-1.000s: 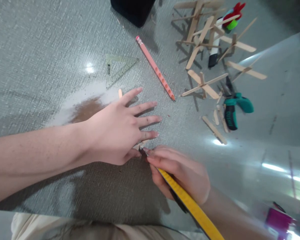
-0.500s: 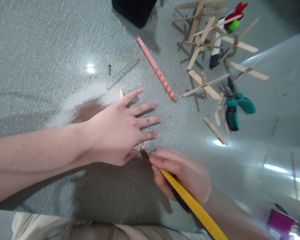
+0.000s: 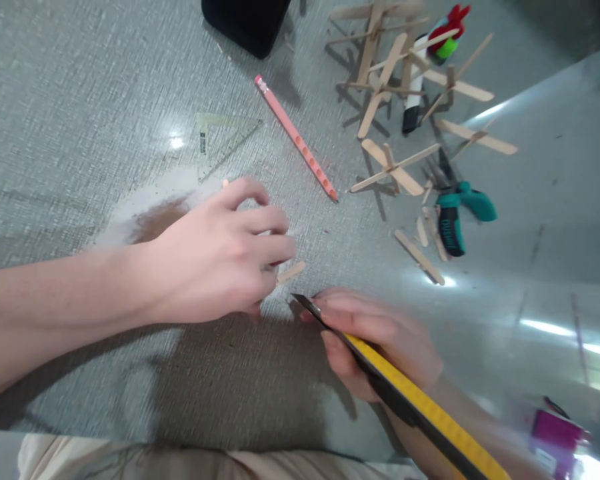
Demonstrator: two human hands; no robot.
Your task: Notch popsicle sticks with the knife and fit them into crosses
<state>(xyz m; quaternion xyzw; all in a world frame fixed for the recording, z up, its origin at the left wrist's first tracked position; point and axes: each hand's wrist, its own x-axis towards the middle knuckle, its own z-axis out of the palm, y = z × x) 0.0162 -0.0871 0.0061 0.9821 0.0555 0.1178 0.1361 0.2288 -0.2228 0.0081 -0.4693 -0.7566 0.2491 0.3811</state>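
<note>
My left hand is palm down on the grey table, its fingers curled and the thumb tucked low. From between its index finger and thumb pokes one end of a wooden craft stick; the rest is hidden under the hand. Another pale wooden tip peeks out beyond the little-finger side. My right hand, slightly blurred, grips a yellow and black utility knife. Its blade is out and points left, just below the stick end and apart from it.
A pink pencil and a clear set square lie beyond my left hand. Joined craft-stick pieces cluster at upper right, near teal-handled pliers. Loose stick offcuts lie below. A black case sits at the top, a purple object lower right.
My left hand has gone from spread flat to curled fingers, uncovering more of the stick end. The knife blade has backed off to the right, away from the stick. The view has shifted slightly.
</note>
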